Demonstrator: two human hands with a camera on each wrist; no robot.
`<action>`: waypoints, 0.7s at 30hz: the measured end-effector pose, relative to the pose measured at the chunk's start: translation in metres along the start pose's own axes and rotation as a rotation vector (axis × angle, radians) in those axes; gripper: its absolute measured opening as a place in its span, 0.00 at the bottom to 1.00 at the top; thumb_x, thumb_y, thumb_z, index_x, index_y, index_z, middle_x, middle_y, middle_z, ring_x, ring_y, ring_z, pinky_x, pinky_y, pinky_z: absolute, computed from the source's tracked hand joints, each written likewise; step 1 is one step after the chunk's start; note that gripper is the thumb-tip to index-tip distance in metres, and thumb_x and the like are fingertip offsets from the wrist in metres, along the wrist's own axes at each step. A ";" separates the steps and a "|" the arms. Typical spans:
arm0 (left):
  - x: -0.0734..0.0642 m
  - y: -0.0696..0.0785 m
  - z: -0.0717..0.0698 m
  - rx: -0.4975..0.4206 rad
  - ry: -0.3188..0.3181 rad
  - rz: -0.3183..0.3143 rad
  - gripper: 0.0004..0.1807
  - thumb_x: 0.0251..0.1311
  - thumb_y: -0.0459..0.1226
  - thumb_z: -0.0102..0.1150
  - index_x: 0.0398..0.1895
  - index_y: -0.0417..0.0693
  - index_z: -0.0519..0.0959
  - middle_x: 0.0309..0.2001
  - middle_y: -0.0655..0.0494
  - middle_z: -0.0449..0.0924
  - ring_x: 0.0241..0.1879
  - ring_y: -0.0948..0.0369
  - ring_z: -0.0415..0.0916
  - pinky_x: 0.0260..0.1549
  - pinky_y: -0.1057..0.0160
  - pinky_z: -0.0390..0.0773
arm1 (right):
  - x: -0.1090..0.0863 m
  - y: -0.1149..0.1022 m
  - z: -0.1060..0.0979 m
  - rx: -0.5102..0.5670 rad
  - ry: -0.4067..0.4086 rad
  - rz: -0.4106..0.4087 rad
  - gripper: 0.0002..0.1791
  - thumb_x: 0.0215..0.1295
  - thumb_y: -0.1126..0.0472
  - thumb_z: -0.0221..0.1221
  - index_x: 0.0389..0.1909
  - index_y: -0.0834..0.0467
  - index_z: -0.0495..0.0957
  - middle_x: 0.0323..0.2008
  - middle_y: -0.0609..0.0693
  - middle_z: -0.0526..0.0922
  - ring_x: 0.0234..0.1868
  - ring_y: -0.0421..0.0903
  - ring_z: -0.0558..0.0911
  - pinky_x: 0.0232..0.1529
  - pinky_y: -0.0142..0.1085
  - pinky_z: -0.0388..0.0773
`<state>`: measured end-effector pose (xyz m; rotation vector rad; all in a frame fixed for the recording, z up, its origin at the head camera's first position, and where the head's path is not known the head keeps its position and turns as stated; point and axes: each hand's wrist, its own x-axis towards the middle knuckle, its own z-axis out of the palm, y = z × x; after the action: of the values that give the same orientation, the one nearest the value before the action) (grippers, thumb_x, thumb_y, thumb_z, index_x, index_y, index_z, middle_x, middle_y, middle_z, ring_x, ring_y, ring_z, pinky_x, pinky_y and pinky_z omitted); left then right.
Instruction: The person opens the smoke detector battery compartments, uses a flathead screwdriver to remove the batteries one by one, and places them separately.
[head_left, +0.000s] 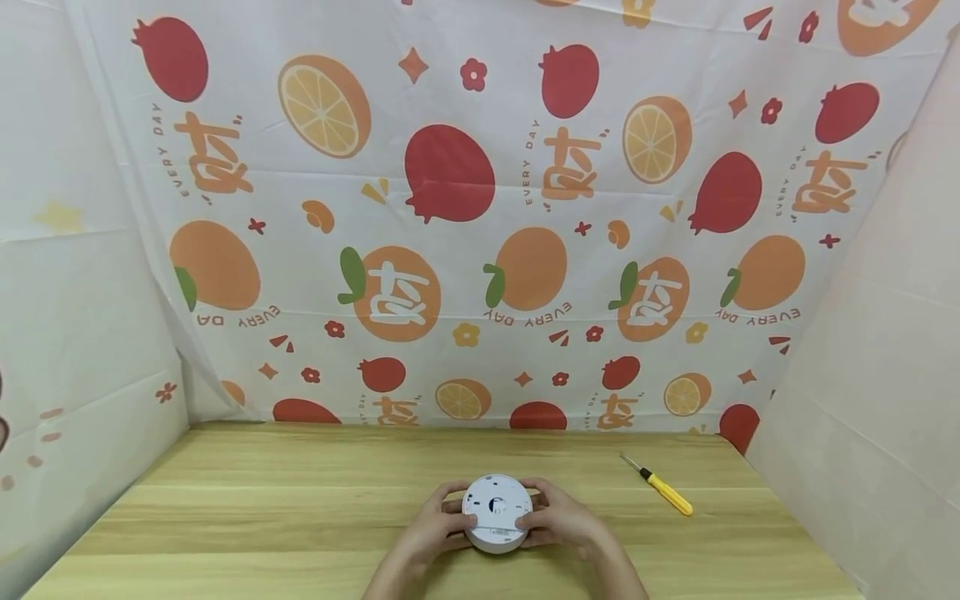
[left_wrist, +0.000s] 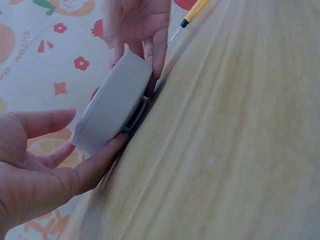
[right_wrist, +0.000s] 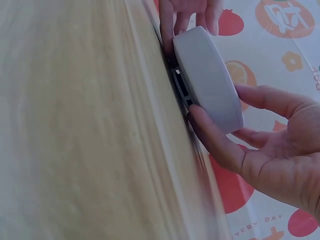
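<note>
Between both hands is a white round smoke detector (head_left: 497, 518), its flat back with small slots and a central hole facing up. My left hand (head_left: 432, 527) holds its left edge, thumb on the back and other fingers at the side and below. On the opposite edge my right hand (head_left: 562, 523) grips it the same way. The left wrist view shows the detector's smooth side wall (left_wrist: 112, 102) and a dark vent opening on its underside, close above the tabletop. In the right wrist view the right hand (right_wrist: 280, 145) has fingers above and below the rim.
A screwdriver (head_left: 670, 494) with a yellow handle lies on the wooden table (head_left: 300, 500), right of the hands, its tip pointing to the back left. A white cloth (head_left: 465, 275) printed with fruit hangs behind the table. Pale cloth walls stand at both sides.
</note>
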<state>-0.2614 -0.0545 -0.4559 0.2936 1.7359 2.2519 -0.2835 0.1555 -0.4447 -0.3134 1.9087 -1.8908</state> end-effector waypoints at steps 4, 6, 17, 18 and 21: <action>-0.001 -0.002 -0.004 -0.016 -0.030 0.006 0.34 0.44 0.23 0.51 0.56 0.35 0.50 0.47 0.35 0.58 0.37 0.54 0.68 0.34 0.53 0.72 | 0.001 0.001 0.002 0.015 -0.016 -0.015 0.35 0.43 0.74 0.55 0.55 0.65 0.52 0.38 0.62 0.63 0.32 0.52 0.73 0.32 0.44 0.73; -0.002 -0.001 -0.005 -0.008 -0.050 0.008 0.34 0.44 0.23 0.51 0.57 0.36 0.50 0.47 0.35 0.57 0.37 0.53 0.68 0.33 0.52 0.72 | 0.002 0.002 0.003 0.023 -0.025 -0.017 0.35 0.43 0.74 0.55 0.55 0.65 0.52 0.39 0.62 0.62 0.33 0.52 0.73 0.33 0.44 0.73; -0.003 0.002 -0.010 0.019 -0.101 0.022 0.36 0.42 0.23 0.52 0.57 0.39 0.50 0.48 0.31 0.54 0.35 0.52 0.69 0.32 0.50 0.72 | 0.004 0.004 0.003 0.056 -0.103 -0.050 0.38 0.42 0.75 0.56 0.57 0.61 0.52 0.42 0.63 0.59 0.35 0.53 0.72 0.35 0.45 0.72; -0.003 0.002 -0.010 0.022 -0.107 0.024 0.35 0.42 0.23 0.52 0.57 0.38 0.51 0.48 0.32 0.54 0.35 0.52 0.68 0.32 0.50 0.71 | 0.004 0.004 0.003 0.052 -0.102 -0.057 0.38 0.42 0.74 0.56 0.57 0.60 0.52 0.42 0.63 0.59 0.35 0.53 0.72 0.34 0.45 0.72; -0.003 0.002 -0.010 0.022 -0.114 0.017 0.35 0.43 0.23 0.52 0.57 0.39 0.52 0.48 0.32 0.54 0.36 0.52 0.68 0.33 0.50 0.71 | 0.004 0.004 0.003 0.052 -0.101 -0.074 0.36 0.43 0.74 0.56 0.56 0.60 0.55 0.43 0.64 0.58 0.35 0.54 0.72 0.34 0.45 0.72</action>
<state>-0.2624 -0.0650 -0.4562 0.4352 1.7070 2.1833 -0.2850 0.1513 -0.4492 -0.4598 1.8017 -1.9298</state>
